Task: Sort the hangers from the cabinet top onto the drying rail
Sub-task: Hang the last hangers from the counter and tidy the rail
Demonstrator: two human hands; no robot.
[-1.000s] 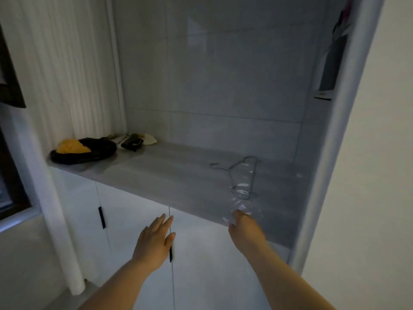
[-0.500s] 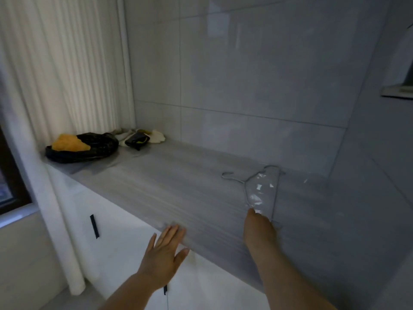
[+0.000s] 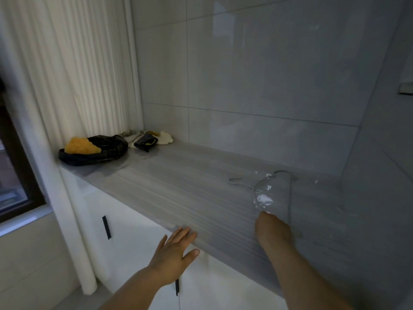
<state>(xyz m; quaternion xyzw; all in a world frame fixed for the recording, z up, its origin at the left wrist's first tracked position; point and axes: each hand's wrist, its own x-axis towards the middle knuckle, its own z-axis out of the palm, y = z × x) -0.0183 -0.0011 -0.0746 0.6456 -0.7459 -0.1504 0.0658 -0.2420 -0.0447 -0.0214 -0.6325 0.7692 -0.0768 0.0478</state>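
Note:
A clear plastic hanger [image 3: 271, 191] with a thin hook pointing left lies flat on the grey cabinet top [image 3: 178, 186], near the right wall. My right hand [image 3: 273, 229] reaches over the counter and its tip meets the hanger's near end. Its fingers are hidden behind the back of the hand, so I cannot tell whether they grip it. My left hand [image 3: 174, 253] is spread flat, with its fingertips at the cabinet top's front edge. No drying rail is in view.
At the far left of the counter sit a black bag with a yellow sponge-like lump [image 3: 89, 148], a small dark pouch [image 3: 145, 142] and pale cloths. White cabinet doors with black handles [image 3: 106, 227] are below. A curtain hangs on the left and tiled walls stand behind and on the right.
I have stepped closer to the counter. My right hand went forward from the front edge to the hanger's near end. My left hand rose from the cabinet door to the counter's edge.

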